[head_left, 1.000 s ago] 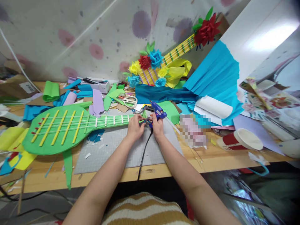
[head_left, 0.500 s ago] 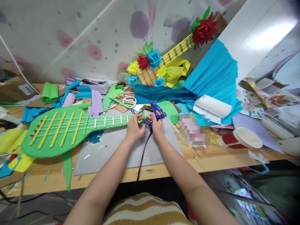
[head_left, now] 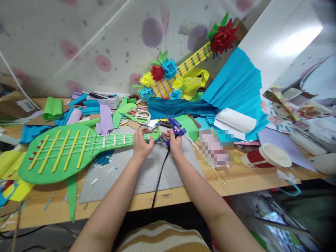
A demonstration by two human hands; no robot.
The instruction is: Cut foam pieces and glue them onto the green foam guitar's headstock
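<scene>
A green paper guitar (head_left: 59, 173) with yellow strips and white strings lies on the left, its neck reaching to the middle. My left hand (head_left: 141, 144) is around the far end of the neck, fingers bent and thumb toward the right; its exact grip is partly hidden. In my right hand (head_left: 175, 144) is a blue hot glue gun (head_left: 176, 125), nozzle up and to the left, its black cord running down over the table edge. A dark strip-like piece and a bit of green show between the hands. Beneath them is a grey cutting mat (head_left: 115, 185).
Behind stands a yellow paper guitar (head_left: 194, 61) with paper flowers. Blue crepe paper (head_left: 236, 80) fans out at the right, near a red and white paper cup (head_left: 265, 156). White-handled scissors (head_left: 143, 117), paper scraps and a pen box (head_left: 109, 101) lie at the back.
My left hand has moved left along the guitar neck, widening the gap to my right hand. The glue gun stays in my right hand. The camera view has shifted slightly.
</scene>
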